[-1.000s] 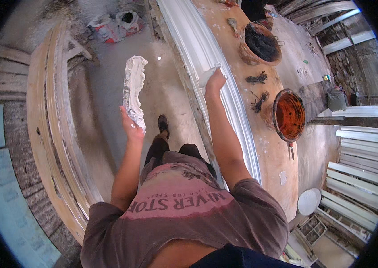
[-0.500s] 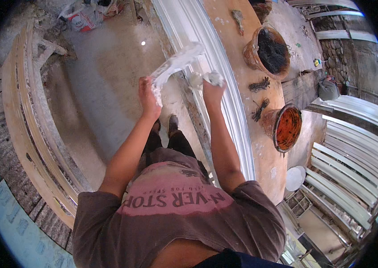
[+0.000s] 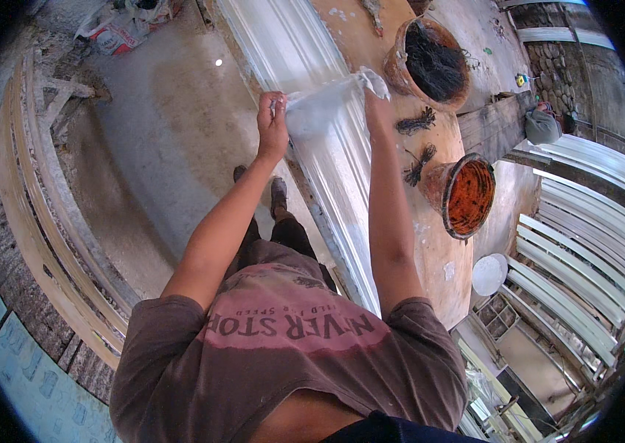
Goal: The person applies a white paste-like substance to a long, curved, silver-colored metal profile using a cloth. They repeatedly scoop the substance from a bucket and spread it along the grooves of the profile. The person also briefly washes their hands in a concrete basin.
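My left hand (image 3: 272, 122) and my right hand (image 3: 373, 94) each grip one end of a thin white fibrous sheet (image 3: 321, 109). The sheet is stretched between them just above a long white plaster moulding (image 3: 294, 46) that runs along a tan workbench (image 3: 430, 244). My right hand is partly covered by the sheet's bunched end. Both arms reach forward over my legs and shoes (image 3: 277, 193) on the concrete floor.
On the bench stand a bucket of dark fibres (image 3: 434, 63) and an orange-lined bucket (image 3: 469, 196), with loose fibre bundles (image 3: 417, 164) between them. A white bowl (image 3: 489, 275) and stacked white mouldings (image 3: 585, 258) lie to the right. Curved wooden forms (image 3: 39, 214) line the left.
My left hand swung the white sheet from the left side over to the moulding. My right hand took its other end, and the sheet is now spread between both hands.
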A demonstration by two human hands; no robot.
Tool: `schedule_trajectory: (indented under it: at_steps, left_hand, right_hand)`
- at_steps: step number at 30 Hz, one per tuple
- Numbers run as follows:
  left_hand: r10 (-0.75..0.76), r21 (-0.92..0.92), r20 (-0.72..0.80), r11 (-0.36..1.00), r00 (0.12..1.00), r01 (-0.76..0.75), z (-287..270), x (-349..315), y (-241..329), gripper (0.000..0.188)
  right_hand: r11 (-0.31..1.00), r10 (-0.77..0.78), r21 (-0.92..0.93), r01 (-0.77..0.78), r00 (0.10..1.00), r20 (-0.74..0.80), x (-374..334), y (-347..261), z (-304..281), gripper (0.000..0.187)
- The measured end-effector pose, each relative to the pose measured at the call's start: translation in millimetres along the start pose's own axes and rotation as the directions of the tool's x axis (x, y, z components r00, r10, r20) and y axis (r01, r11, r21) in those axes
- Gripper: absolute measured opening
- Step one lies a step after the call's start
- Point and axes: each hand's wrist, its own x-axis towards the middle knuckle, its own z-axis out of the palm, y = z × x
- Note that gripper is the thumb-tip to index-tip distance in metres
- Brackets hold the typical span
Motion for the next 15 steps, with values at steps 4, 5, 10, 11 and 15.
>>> schedule_trajectory:
  at_steps: [4,5,10,11,15]
  left_hand:
    - [0.053,0.018,-0.05,0.998,0.997,-0.053,8.4,3.7,-17.3,0.013]
    - [0.074,0.025,-0.063,0.997,0.995,-0.073,6.8,2.9,-22.8,0.013]
    - [0.021,0.114,-0.029,0.993,0.999,-0.018,12.9,-8.1,-13.9,0.013]
    - [0.003,0.128,-0.032,0.992,0.999,0.001,12.8,-12.9,-14.1,0.013]
    - [-0.036,0.026,-0.112,0.999,0.993,0.039,20.7,-48.2,-19.4,0.012]
  right_hand:
    - [0.973,-0.202,0.106,0.205,0.979,-0.039,23.2,29.5,7.2,0.034]
    - [0.97,-0.207,0.123,0.209,0.978,-0.034,28.2,33.6,12.6,0.034]
    - [0.977,-0.143,0.151,0.149,0.988,-0.049,37.4,61.4,14.4,0.031]
    - [0.974,-0.163,0.149,0.171,0.985,-0.063,33.7,65.4,11.8,0.03]
    - [0.965,-0.142,0.21,0.159,0.985,-0.095,10.2,77.9,-2.7,0.027]
